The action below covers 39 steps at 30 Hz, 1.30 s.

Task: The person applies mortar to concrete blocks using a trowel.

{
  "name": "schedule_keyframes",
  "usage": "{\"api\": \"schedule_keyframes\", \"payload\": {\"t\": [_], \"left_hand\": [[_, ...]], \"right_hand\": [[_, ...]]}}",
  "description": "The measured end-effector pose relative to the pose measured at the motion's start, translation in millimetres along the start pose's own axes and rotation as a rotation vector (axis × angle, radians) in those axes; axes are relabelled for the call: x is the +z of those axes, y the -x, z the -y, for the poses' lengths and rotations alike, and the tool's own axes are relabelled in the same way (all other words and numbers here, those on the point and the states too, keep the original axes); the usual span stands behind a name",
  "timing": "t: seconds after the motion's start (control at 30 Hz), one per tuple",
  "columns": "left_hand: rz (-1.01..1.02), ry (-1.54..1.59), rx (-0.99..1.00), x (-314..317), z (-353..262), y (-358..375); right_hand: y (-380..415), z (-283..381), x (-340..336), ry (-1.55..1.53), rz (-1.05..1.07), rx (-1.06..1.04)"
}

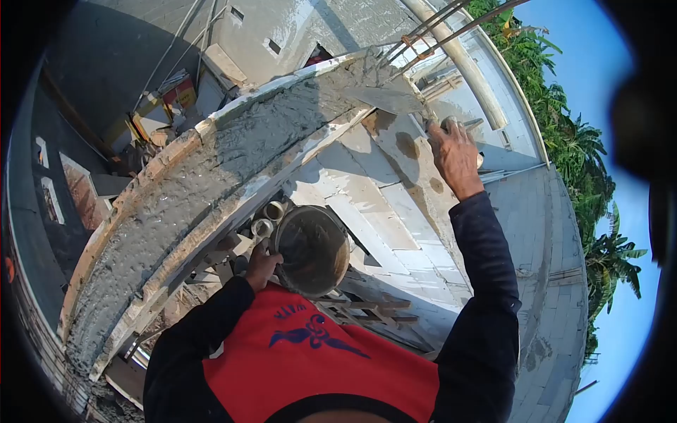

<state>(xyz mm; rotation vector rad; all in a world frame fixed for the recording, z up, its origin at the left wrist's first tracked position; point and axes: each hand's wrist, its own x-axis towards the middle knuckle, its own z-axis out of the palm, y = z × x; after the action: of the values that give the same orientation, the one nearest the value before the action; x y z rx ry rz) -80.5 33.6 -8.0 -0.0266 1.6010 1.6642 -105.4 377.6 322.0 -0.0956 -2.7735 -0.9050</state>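
Observation:
Wet grey concrete fills a long trough between two wooden form boards, curved by the lens. My right hand is wrapped round the handle of a trowel, whose flat blade lies over the concrete near the trough's upper end. Lower down, my left hand grips the rim of a dark round bucket, tilted so that its inside shows. The bucket is beside the near form board, just in front of my red shirt.
Steel rebars rise from the trough's upper end, close to the trowel. A round pole and a block wall stand to the right. Beyond the far form board lie rubble and boxes, well below.

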Motion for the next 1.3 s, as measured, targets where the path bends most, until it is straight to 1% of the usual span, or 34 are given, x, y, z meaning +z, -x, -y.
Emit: {"api": "schedule_keyframes", "payload": {"t": [0.03,0.1,0.13,0.17,0.2,0.23,0.27,0.3,0.37,0.4,0.47,0.5,0.53,0.67,0.73,0.77,0.83,0.87,0.9,0.97,1.0,1.03,1.1,1.13,1.17,1.23,1.27,1.3], "left_hand": [[0.005,0.014,-0.003,2.1,-14.6,8.0],[0.007,0.064,-0.052,4.0,-42.1,22.7],[0.009,0.058,-0.065,3.5,-42.0,20.6],[0.012,0.065,-0.064,2.5,-28.7,12.0],[0.015,0.109,-0.027,3.4,-7.0,-3.3],[0.017,0.151,0.013,5.1,-5.2,-9.3],[-0.005,0.216,-0.010,7.8,-2.3,-12.0],[-0.004,0.217,-0.004,7.5,-1.2,-17.7],[0.016,0.108,0.021,3.8,6.4,-27.1],[0.026,0.098,0.018,4.1,3.3,-24.7],[-0.049,0.162,0.028,7.9,-7.8,-20.1],[-0.049,0.160,0.028,6.8,-5.3,-20.3],[-0.050,0.152,0.025,3.9,-1.0,-22.7],[-0.057,0.206,0.022,-4.6,11.3,-25.5],[-0.061,0.217,-0.007,-5.5,6.1,-18.7],[-0.075,0.239,-0.032,-4.3,2.0,-19.5],[-0.081,0.209,-0.022,-4.1,7.7,-28.5],[-0.071,0.150,-0.032,-5.7,15.4,-24.6],[-0.065,0.133,-0.031,-6.6,16.6,-24.7],[-0.073,0.129,0.040,-3.4,16.8,-25.4],[-0.043,0.131,0.033,-3.2,16.1,-23.7],[-0.046,0.134,0.031,-1.0,16.2,-23.6],[-0.064,0.127,0.003,-0.5,14.1,-18.9],[-0.069,0.145,0.027,1.4,9.1,-16.7],[-0.073,0.148,0.031,0.7,11.0,-19.4],[-0.059,0.163,0.021,1.5,20.4,-16.5],[-0.064,0.161,0.015,-0.4,25.0,-14.5],[-0.065,0.128,0.038,-2.6,23.0,-14.0]], "right_hand": [[3.4,-5.1,-7.1,0.009,0.006,-0.010],[8.9,-13.9,-21.6,-0.036,0.044,0.058],[9.1,-12.5,-34.1,-0.126,0.085,0.096],[12.5,-8.9,-38.2,-0.119,0.086,0.092],[15.4,-5.6,-41.9,-0.272,0.099,0.124],[16.3,-4.5,-44.6,-0.426,0.109,0.156],[21.4,-6.9,-33.4,-0.526,0.072,0.075],[20.4,-5.4,-26.3,-0.522,0.066,0.076],[20.7,0.2,-11.7,-0.568,0.206,0.093],[22.1,-3.2,2.2,-0.467,0.175,0.188],[13.0,-12.7,5.2,-0.495,0.174,0.170],[11.8,-14.7,5.1,-0.530,0.173,0.147],[11.9,-16.7,2.0,-0.481,0.149,0.167],[11.8,-14.0,1.5,-0.456,0.160,0.213],[8.8,-17.1,11.6,-0.364,0.219,0.255],[7.1,-18.6,13.9,-0.359,0.210,0.247],[3.6,-1.9,1.0,-0.501,0.110,0.248],[4.0,-1.9,9.1,-0.435,0.203,0.189],[4.4,-0.7,4.3,-0.441,0.202,0.206],[-3.2,-0.7,-13.5,-0.418,0.190,0.225],[-5.8,0.9,-8.9,-0.499,0.104,0.202],[-9.3,-0.5,-6.0,-0.500,0.106,0.197],[-9.8,2.1,-6.3,-0.464,0.254,0.151],[-12.5,3.1,-17.8,-0.352,0.297,0.225],[-12.5,4.5,-17.5,-0.352,0.292,0.221],[-7.4,9.9,-14.8,-0.471,0.191,0.176],[-4.9,10.3,-13.2,-0.457,0.252,0.128],[-2.4,12.2,-15.4,-0.464,0.252,0.127]]}}
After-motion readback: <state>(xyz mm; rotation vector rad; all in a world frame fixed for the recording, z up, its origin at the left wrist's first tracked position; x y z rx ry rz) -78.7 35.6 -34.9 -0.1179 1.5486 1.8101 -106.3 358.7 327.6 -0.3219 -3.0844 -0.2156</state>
